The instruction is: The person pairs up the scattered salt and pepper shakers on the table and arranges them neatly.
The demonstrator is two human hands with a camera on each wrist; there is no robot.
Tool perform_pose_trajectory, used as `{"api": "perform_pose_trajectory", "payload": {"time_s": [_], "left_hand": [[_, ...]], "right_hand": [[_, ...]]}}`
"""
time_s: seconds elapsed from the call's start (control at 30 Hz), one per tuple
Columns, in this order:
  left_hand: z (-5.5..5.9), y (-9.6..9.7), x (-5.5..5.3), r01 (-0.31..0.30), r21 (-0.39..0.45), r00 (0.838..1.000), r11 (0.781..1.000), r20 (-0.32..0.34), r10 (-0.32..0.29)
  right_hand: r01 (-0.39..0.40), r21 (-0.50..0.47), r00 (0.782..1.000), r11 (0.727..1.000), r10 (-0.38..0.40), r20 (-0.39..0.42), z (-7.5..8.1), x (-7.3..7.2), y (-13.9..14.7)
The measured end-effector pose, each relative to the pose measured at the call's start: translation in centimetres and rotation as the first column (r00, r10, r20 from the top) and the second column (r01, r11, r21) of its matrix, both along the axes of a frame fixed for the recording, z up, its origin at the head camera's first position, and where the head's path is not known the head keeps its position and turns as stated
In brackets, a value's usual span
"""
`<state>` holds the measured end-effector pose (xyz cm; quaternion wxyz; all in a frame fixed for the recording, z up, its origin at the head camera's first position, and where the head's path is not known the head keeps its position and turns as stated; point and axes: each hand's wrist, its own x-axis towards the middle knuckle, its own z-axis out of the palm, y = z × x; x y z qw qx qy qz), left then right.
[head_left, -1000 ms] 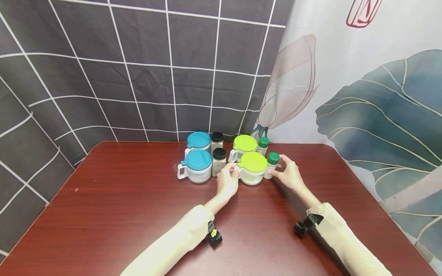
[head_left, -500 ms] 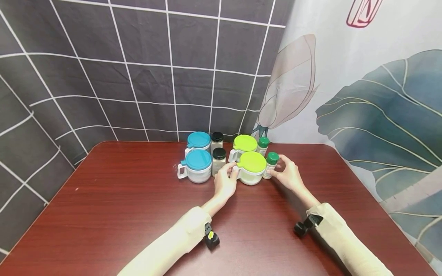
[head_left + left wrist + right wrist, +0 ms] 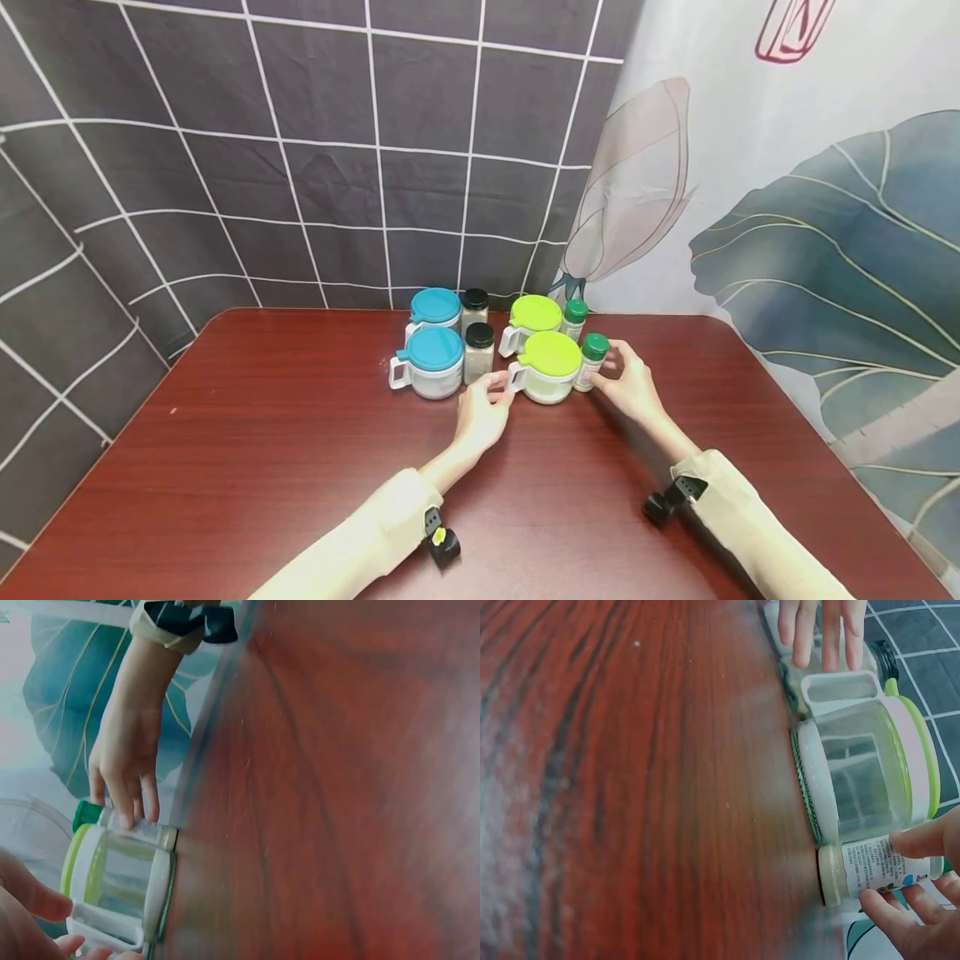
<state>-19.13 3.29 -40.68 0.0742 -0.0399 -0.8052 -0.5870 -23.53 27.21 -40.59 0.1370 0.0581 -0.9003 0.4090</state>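
My right hand (image 3: pixel 633 387) holds a small seasoning bottle (image 3: pixel 876 864) with a green cap, the thumb on its label and the fingers along its other side. The bottle stands upright against a clear seasoning jar (image 3: pixel 550 357) with a lime-green lid and white handle. At that handle is my left hand (image 3: pixel 482 417), its fingers loosely bent and holding nothing. In the right wrist view the left fingertips (image 3: pixel 831 656) show just beyond the handle. Close to the left hand stands a black-capped bottle (image 3: pixel 478 354) with pale contents.
Two blue-lidded jars, one in front (image 3: pixel 433 354) and one behind (image 3: pixel 435 307), stand to the left. Behind the front row are another black-capped bottle (image 3: pixel 475 307), a lime-lidded jar (image 3: pixel 534 317) and a green-capped bottle (image 3: pixel 574 317). The red-brown table (image 3: pixel 300 417) meets a gridded cloth (image 3: pixel 315 167).
My left hand has let go of the front lime-lidded jar's handle and drawn slightly left and toward me. The right hand stays at the green-capped bottle.
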Motion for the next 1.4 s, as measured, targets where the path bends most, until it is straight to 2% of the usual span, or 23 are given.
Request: {"api": "perform_pose_trajectory", "payload": {"time_s": [0.17,0.67,0.97,1.07,1.23,1.4], "left_hand": [[0.1,0.2,0.4,0.056,0.002,0.998,0.998,0.001,-0.056],[0.3,0.2,0.2,0.072,-0.075,0.996,0.995,0.054,-0.068],[0.4,-0.8,0.1,0.187,-0.110,0.982,0.976,0.033,-0.185],[0.5,-1.3,0.1,0.207,-0.132,0.978,0.969,0.001,-0.209],[0.9,-2.5,0.1,0.227,-0.160,0.966,0.961,-0.091,-0.243],[1.4,-4.0,0.1,0.179,-0.214,0.953,0.960,-0.207,-0.223]], "right_hand": [[0.005,-0.002,1.000,1.000,-0.005,0.002,0.0,0.1,-0.1],[0.004,0.014,1.000,1.000,-0.004,-0.001,-0.2,-0.3,-0.3],[-0.071,-0.003,0.997,0.997,0.071,0.023,0.1,-0.4,0.1],[-0.097,-0.001,0.994,0.995,0.097,0.042,0.2,-0.4,0.4],[-0.124,0.042,0.992,0.991,0.122,0.041,0.4,-0.1,1.0],[-0.166,0.062,0.986,0.984,0.164,0.039,0.6,0.2,1.8]]}}
